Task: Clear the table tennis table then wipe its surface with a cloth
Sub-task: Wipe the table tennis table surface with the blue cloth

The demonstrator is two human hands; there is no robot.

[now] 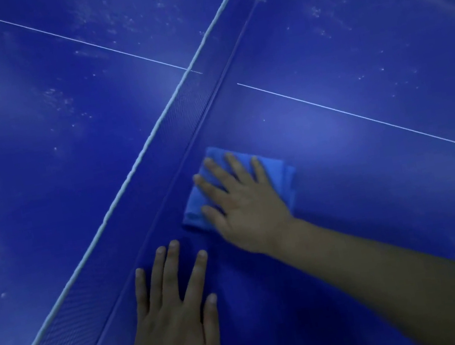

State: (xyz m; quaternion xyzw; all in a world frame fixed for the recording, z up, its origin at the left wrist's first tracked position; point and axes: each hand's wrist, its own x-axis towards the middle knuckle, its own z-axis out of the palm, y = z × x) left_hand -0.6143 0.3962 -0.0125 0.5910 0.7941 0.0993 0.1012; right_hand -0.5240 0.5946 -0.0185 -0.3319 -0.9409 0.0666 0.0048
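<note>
A folded blue cloth (277, 173) is pressed flat against the blue table tennis table (372, 184) by the right hand (246, 202), its fingers straight and spread, just beside the net (158, 160). The left hand (175, 319) is laid flat and empty on the surface nearby, fingers extended. Pale dusty smudges (58, 101) are seen beyond the net.

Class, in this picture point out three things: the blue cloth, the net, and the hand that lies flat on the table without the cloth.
blue cloth (276, 171), head view, on its bare right part beside the fingers.
net (180, 114), head view, on the mesh below its white top band.
left hand (173, 326), head view, on the back of the hand.
</note>
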